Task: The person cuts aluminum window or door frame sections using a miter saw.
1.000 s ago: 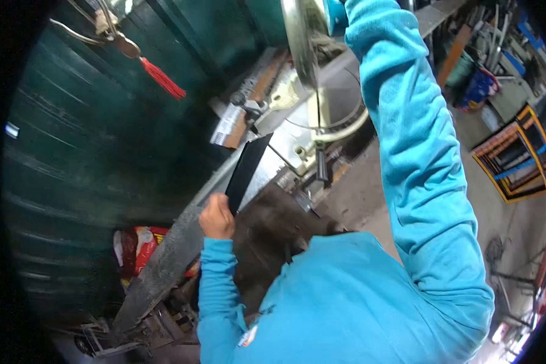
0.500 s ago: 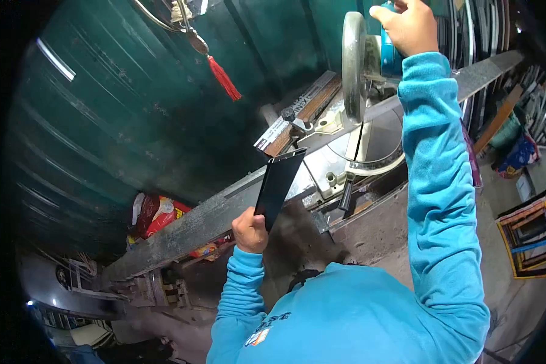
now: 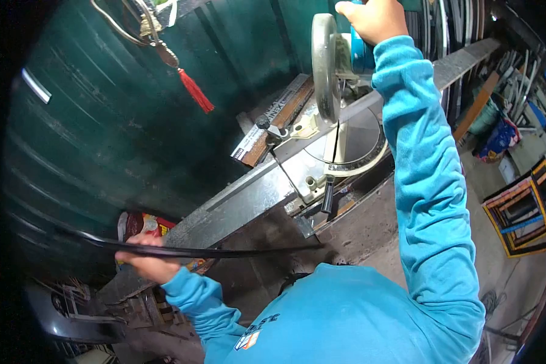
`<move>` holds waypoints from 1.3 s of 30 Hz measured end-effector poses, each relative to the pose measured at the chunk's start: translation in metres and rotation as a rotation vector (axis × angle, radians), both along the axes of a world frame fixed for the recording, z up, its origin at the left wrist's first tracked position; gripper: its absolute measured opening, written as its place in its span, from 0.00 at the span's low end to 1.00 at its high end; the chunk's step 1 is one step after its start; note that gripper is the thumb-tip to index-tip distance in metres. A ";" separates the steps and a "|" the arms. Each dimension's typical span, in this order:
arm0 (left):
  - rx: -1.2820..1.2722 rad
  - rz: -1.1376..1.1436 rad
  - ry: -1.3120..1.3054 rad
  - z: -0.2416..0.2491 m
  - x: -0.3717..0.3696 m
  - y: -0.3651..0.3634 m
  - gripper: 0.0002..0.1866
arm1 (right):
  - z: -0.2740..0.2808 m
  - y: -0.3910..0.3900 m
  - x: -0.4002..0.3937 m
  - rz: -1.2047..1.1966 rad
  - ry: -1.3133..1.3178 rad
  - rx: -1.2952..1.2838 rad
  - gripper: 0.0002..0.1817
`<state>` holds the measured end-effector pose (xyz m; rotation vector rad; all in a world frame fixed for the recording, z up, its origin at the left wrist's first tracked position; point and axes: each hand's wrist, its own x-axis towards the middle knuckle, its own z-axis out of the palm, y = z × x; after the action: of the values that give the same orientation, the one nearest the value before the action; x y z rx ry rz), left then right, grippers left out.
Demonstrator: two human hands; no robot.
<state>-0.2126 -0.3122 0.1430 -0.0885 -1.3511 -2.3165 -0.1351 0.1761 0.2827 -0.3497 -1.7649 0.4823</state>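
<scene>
Long carton (image 3: 270, 117), white side: bold caps, approx. "XEN" or "KEN", rest too blurred; small print nr one end illegible. Blue shirt (image 3: 358, 315), chest: dark lettering w/ orange-blue-white logo (image 3: 247, 341), can't be read. Red bag (image 3: 150, 224): print unreadable.

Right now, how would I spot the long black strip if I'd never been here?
Find the green wall, then the grey beam slanting before it. In front of the beam's lower part, the left hand holds the strip. Unlike the grey beam, it's thin and black.
</scene>
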 end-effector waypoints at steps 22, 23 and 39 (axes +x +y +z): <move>-0.100 0.462 -0.703 -0.232 -0.105 0.001 0.32 | 0.013 0.014 -0.007 -0.142 -0.197 0.042 0.19; -0.374 0.520 -0.538 -0.229 -0.092 0.016 0.32 | 0.015 0.015 -0.008 -0.146 -0.238 0.004 0.19; -1.405 -0.469 0.366 -0.212 -0.064 0.244 0.18 | 0.027 0.018 -0.027 -0.221 -0.672 -0.521 0.38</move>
<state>-0.2763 -0.0684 -0.0694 -1.2561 -2.5787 -1.0333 -0.1622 0.1944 0.3097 -1.1705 -2.1847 0.7171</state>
